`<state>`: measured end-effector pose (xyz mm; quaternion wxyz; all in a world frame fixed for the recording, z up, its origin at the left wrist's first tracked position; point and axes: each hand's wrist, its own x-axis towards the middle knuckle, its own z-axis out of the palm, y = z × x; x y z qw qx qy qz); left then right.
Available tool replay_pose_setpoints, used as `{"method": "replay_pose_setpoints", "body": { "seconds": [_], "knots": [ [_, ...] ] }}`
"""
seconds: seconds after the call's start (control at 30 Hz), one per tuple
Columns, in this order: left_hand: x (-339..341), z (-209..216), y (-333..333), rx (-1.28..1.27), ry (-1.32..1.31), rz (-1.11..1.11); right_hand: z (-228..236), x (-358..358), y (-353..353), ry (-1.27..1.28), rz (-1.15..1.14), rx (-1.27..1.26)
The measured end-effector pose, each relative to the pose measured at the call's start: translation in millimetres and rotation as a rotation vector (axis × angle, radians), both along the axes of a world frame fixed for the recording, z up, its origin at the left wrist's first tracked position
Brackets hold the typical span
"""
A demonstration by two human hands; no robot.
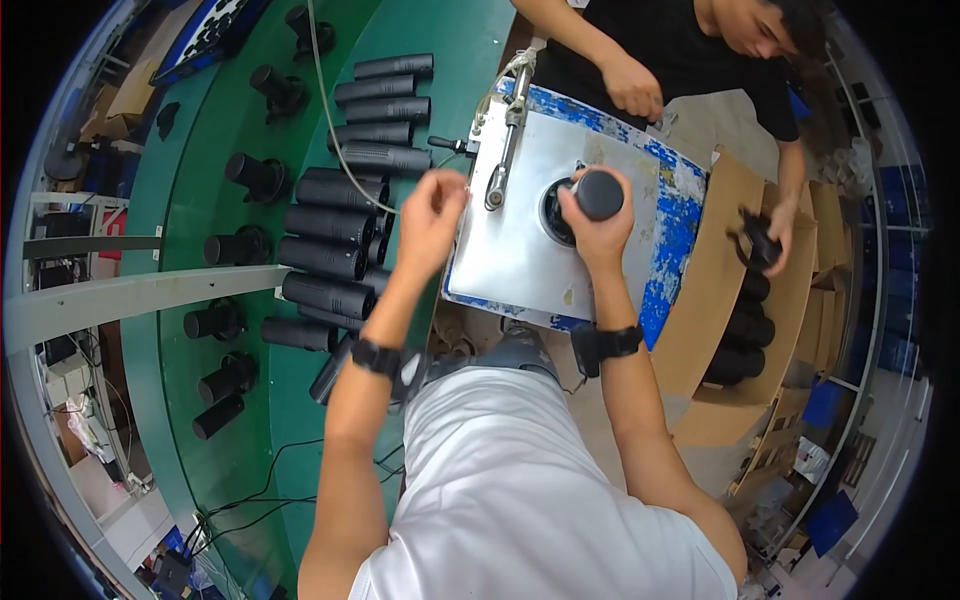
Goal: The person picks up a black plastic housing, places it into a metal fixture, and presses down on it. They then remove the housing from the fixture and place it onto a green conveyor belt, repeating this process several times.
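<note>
My right hand (604,232) is wrapped round a black cylinder (600,194), gripping it over a dark round fitting (556,212) on a metal plate (520,265). How far the cylinder sits in that fitting is hidden by the hand. Beside the plate's left edge, my left hand (432,222) is closed with curled fingers, and whatever they hold, if anything, cannot be made out. Just beyond it is a small black-handled lever (450,144). A metal clamp arm (512,125) stands on the plate between my hands.
Several black ribbed cylinders (325,222) lie on the green table (290,440) at left, with flanged black parts (240,247) behind them. A pale hose (335,130) hangs over them. At right, a co-worker's hand (782,235) holds a black part above a cardboard box (700,345) of black cylinders.
</note>
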<state>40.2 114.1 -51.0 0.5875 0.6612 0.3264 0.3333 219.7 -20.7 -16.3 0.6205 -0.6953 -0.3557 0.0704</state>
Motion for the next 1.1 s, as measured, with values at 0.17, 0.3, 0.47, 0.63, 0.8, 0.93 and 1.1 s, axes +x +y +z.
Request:
{"method": "replay_pose_setpoints", "body": {
  "seconds": [0.17,0.3,0.47,0.63,0.8,0.93,1.1],
  "knots": [
    [49,-34,81,0.574,0.326,0.034,-17,6,-1,-0.056,0.031,0.122],
    [63,-55,100,0.686,0.721,-0.033,-7,35,-7,0.105,0.422,0.05],
    [64,-52,102,0.603,0.865,-0.189,-22,23,-2,-0.086,0.173,0.11],
    [64,-24,92,0.377,0.892,-0.187,-20,16,0,-0.135,0.065,0.132],
    [24,-27,83,0.484,0.394,-0.006,14,6,0,-0.151,0.04,0.019],
    [-42,101,14,0.539,0.009,0.183,117,-29,12,0.003,0.068,0.377],
    [-118,159,-42,0.47,0.073,0.059,125,-142,58,0.382,0.802,0.113]
  ]
}}
